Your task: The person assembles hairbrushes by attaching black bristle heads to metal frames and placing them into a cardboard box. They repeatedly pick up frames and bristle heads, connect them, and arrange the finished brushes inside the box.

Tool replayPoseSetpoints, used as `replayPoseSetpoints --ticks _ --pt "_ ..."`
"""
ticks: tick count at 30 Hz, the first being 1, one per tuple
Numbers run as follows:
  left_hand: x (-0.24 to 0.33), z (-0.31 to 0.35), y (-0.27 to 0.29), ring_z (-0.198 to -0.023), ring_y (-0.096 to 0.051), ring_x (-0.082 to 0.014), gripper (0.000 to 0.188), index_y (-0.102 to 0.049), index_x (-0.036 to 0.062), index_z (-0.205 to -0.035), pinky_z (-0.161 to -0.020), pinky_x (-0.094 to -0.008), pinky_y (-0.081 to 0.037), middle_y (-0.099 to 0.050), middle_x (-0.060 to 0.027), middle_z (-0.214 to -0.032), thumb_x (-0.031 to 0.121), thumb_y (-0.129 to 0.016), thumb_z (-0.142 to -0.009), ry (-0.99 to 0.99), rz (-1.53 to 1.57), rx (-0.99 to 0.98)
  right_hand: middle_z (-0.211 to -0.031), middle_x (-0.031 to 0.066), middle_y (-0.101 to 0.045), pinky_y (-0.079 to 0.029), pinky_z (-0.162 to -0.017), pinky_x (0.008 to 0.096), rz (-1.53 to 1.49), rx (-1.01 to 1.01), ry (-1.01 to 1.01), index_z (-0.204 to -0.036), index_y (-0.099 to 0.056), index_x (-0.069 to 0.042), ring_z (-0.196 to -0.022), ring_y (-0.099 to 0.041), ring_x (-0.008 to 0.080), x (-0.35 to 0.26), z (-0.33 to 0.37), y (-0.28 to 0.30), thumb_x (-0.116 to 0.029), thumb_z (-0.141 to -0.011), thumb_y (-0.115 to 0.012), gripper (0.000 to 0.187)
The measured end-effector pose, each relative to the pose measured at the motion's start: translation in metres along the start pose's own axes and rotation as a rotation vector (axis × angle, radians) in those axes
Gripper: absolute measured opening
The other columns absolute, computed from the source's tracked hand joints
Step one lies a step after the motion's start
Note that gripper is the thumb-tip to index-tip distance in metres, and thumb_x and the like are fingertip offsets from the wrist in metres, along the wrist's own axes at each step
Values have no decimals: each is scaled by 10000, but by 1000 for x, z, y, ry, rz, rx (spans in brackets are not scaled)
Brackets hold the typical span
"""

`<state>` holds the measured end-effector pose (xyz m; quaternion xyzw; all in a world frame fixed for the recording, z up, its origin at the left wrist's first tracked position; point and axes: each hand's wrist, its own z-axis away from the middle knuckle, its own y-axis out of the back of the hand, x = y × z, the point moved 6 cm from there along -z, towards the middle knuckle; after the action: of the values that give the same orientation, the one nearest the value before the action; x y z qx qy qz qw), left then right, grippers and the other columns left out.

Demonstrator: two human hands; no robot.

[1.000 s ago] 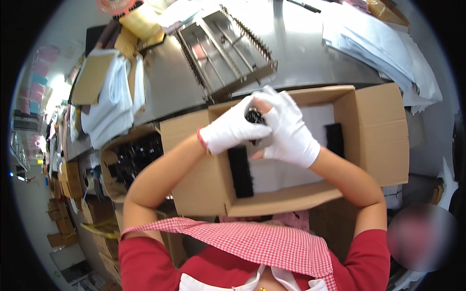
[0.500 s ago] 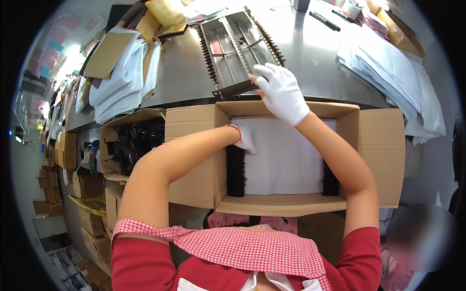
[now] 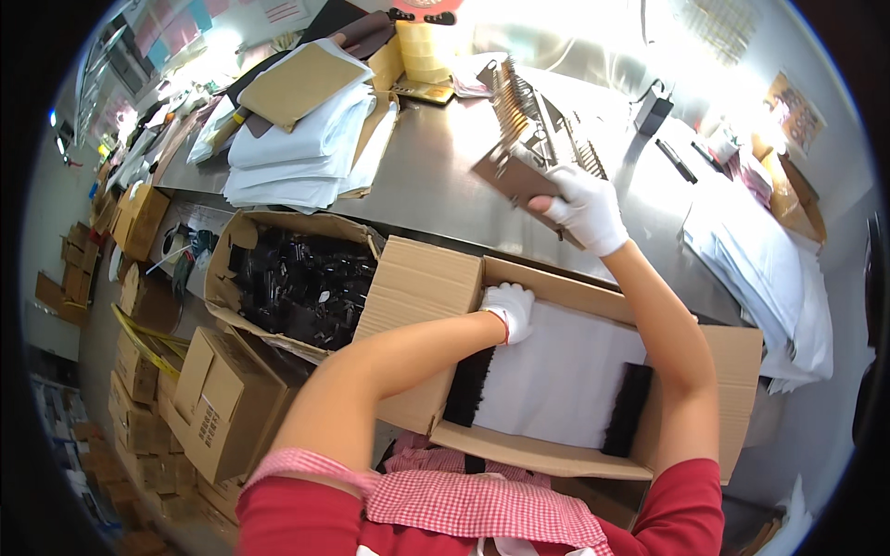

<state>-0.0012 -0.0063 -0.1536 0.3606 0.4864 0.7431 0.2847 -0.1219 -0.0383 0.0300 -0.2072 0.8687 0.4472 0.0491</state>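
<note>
My right hand (image 3: 591,211), in a white glove with the thumb tip bare, grips the near end plate of a metal rack (image 3: 519,176). The rack has long rows of coil-like teeth along its sides and is tilted up above the steel table. Inside the open cardboard box (image 3: 547,459), my gloved left hand (image 3: 508,311) lies at the far left corner, fingers stretched out. It rests by the edge of a white sheet (image 3: 561,371). Black fringed strips show at the sheet's left side (image 3: 466,389) and right side (image 3: 628,408).
A carton of shiny black pieces (image 3: 311,287) stands left of the box. Stacked white sheets (image 3: 297,157) lie on the table's left, more sheets (image 3: 756,250) hang over its right edge. Black pens (image 3: 677,161) lie near a black adapter (image 3: 654,109). Closed cartons (image 3: 227,398) stand lower left.
The rack lay flat on the table; my right hand now holds its near end, raised and tilted. My left hand has shifted toward the box's far left corner. The whole view has turned.
</note>
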Motion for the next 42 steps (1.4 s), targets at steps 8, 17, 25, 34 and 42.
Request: replayPoseSetpoints --ticks 8,17,25,34,42 --pt "-39 122 261 -1103 -525 -405 749 -499 6 -1179 -955 -500 -440 -537 -223 -1126 336 -860 -612 -220 327 1160 -774 -4 -602 -456 -589 221 -1109 467 -669 -983 -627 -53 -662 -559 86 -55 15 77 -664 -945 -523 621" --pt "-97 170 269 -1031 -480 -394 979 -397 117 -1468 -942 -477 -407 -476 -197 -1136 123 -764 -561 -147 -188 990 -885 30 -516 -389 -734 312 -682 233 -403 -909 -489 -72 -791 -479 135 -51 34 8 -846 -893 -335 789" --pt "-205 200 249 -960 -537 -393 908 -441 86 -1418 -871 -477 -451 -517 -211 -1032 190 -753 -572 36 -290 841 -659 83 -530 -444 -612 340 -587 55 -523 -792 -554 -23 -611 -481 172 -108 41 -90 -259 -1047 -526 349" --pt "-294 256 228 -937 -561 -393 899 -492 81 -1415 -867 -463 -469 -543 -215 -985 177 -760 -563 207 -261 671 -739 -14 -511 -351 -483 252 -1149 604 -1346 -1015 -584 -121 -600 -464 84 11 25 -93 -334 -1031 -511 226" --pt "-265 250 206 -1082 -497 -408 916 -448 94 -1426 -997 -472 -416 -510 -211 -1151 102 -728 -554 24 -45 521 -707 -27 -515 -326 -469 252 -847 -195 -837 -1148 -582 -69 -540 -393 74 -122 -76 -179 -202 -1009 -479 217"
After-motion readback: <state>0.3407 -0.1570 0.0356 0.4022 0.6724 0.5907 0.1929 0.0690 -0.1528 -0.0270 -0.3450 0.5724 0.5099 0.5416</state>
